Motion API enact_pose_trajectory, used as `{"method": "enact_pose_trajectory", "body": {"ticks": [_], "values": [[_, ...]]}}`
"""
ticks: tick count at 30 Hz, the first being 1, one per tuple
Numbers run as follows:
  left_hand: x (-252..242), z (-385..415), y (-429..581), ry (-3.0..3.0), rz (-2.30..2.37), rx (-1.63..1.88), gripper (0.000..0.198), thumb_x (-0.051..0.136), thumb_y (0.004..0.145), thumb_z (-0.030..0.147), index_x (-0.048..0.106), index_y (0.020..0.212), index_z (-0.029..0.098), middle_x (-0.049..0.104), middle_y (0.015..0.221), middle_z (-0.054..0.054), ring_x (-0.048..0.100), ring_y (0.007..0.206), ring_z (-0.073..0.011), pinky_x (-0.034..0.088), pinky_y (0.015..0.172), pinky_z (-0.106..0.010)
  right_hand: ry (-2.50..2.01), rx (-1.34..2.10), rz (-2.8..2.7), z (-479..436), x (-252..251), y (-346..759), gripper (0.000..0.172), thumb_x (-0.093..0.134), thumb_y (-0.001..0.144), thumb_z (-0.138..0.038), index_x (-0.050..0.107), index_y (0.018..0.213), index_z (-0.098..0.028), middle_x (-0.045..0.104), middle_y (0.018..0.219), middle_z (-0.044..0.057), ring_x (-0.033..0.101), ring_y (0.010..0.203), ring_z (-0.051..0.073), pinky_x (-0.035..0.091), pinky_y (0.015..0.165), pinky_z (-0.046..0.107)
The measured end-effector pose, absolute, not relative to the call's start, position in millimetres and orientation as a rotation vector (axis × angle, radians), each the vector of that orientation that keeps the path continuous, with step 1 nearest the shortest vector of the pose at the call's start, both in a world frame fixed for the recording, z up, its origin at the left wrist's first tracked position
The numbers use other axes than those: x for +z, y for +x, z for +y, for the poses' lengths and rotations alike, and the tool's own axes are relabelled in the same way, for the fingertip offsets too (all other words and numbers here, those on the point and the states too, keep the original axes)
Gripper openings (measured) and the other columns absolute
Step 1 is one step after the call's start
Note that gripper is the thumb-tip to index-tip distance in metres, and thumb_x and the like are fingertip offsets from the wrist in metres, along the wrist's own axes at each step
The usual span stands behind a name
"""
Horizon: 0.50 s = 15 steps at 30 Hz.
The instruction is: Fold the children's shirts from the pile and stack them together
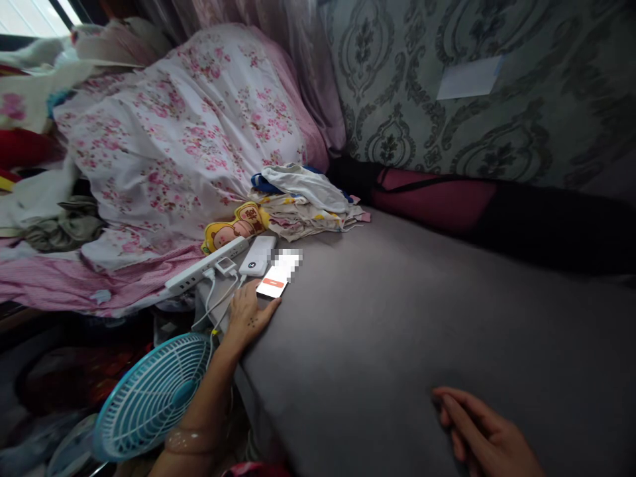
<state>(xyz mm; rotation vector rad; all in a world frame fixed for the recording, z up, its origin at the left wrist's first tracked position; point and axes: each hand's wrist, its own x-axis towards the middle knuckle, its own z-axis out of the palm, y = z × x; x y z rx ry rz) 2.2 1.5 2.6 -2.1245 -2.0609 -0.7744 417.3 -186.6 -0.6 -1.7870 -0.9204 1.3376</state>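
A smartphone (273,285) with a lit white screen and an orange-red button lies on the grey surface. My left hand (249,313) is around its lower end, thumb at the near corner and fingers along the left side. Just beyond those fingers is a white power bank (259,255) with a small dark round display. A white cable (229,291) runs close to the hand. At the lower right, my right hand (489,434) hovers over the grey surface (397,344). Its fingers are curled together, thumb against the index finger, and nothing shows in them.
A white power strip (209,266) with a plugged-in charger (226,266) runs along the edge. Beyond lie a yellow cartoon cushion (237,227) and piled clothes (308,199). A blue fan (154,397) stands below my left forearm. A black and maroon bundle (432,199) lines the patterned wall.
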Motion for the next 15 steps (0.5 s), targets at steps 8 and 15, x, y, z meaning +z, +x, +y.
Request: {"method": "enact_pose_trajectory", "body": {"ticks": [8,15], "values": [[2,2,1,-2.149,-2.053,-0.78,0.059,0.057,0.081,0.054,0.048,0.125,0.014,0.059,0.125,-0.017,0.053,0.118,-0.0351,0.044,0.098,-0.05,-1.779,1.324,-0.914,-186,-4,416,0.053,0.065,0.072,-0.066,0.069,0.1,-0.022,0.062,0.069,0.001,0.052,0.044,0.011,0.042,0.034,0.021],[3,2,2,-2.143,-2.072,-0.765,0.059,0.057,0.081,0.054,0.049,0.125,0.017,0.058,0.126,-0.016,0.053,0.118,-0.035,0.042,0.1,-0.049,-1.773,1.32,-0.935,-185,6,411,0.05,0.066,0.073,-0.065,0.069,0.097,-0.022,0.062,0.067,0.001,0.052,0.044,0.011,0.043,0.035,0.021]]}}
